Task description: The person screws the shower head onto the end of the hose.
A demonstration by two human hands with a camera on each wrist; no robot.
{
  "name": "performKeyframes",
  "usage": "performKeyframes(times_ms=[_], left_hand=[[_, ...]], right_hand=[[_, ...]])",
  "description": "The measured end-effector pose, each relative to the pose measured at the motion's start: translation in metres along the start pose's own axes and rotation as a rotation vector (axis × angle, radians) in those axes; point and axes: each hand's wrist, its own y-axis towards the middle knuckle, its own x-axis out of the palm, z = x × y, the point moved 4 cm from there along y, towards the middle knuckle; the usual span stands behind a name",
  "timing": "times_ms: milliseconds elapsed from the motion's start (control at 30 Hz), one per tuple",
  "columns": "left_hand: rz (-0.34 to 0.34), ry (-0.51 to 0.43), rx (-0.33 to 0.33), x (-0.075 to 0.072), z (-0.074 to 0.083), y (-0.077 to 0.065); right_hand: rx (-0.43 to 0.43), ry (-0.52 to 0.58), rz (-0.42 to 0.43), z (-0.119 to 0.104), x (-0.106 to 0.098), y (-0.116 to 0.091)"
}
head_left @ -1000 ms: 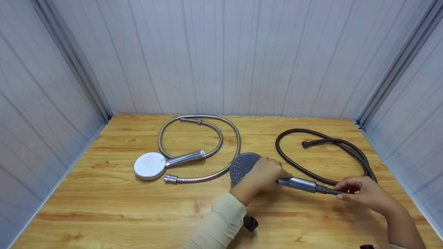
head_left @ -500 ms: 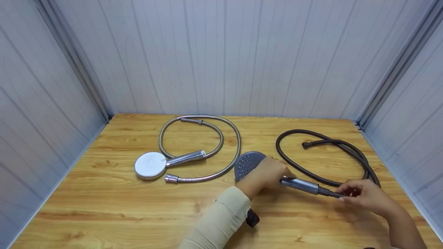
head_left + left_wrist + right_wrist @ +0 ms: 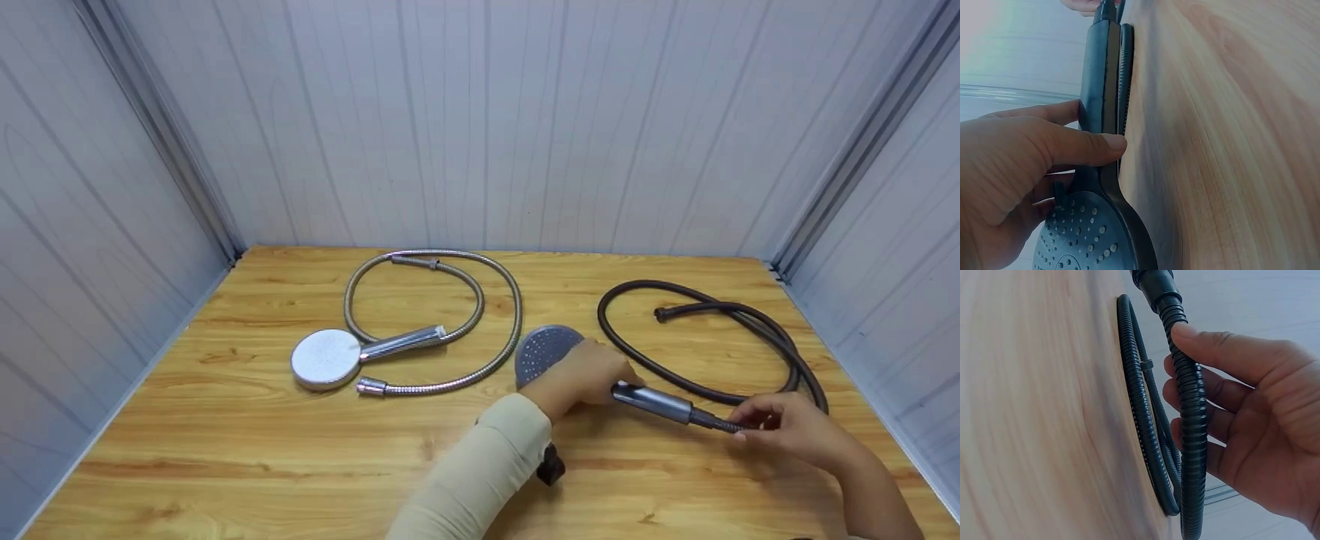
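Note:
My left hand [image 3: 589,373] grips a dark grey shower head [image 3: 1086,236] by the neck of its handle, thumb across the front. The nozzle face points up toward the head camera. A black ribbed shower hose [image 3: 1190,410] joins the handle's end through a dark collar [image 3: 1159,287]. Just below that collar, my right hand [image 3: 795,431] pinches the hose between thumb and fingers, as the right wrist view shows. From there the hose loops back over the table, its free end fitting [image 3: 661,314] lying toward the back.
On the left of the wooden table [image 3: 300,480] lies a chrome shower head [image 3: 325,360] with a white face. A silver hose [image 3: 517,300] coils behind it, its chrome end fitting [image 3: 370,386] near the head. White panel walls [image 3: 480,127] enclose the back and sides.
Both hands and the dark shower head have shifted slightly to the right. The hose's right bend has moved a little outward. The chrome set stays where it was.

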Motion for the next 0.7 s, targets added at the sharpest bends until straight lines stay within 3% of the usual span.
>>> performKeyframes(times_ms=[200,700], left_hand=[[-0.009,-0.02,-0.01,0.003,0.001,0.006],[-0.009,0.047,-0.033,0.009,0.004,0.017]], right_hand=[[0.024,0.007,-0.023,0.004,0.0,0.0],[0.06,-0.008,-0.028,0.014,0.001,0.001]])
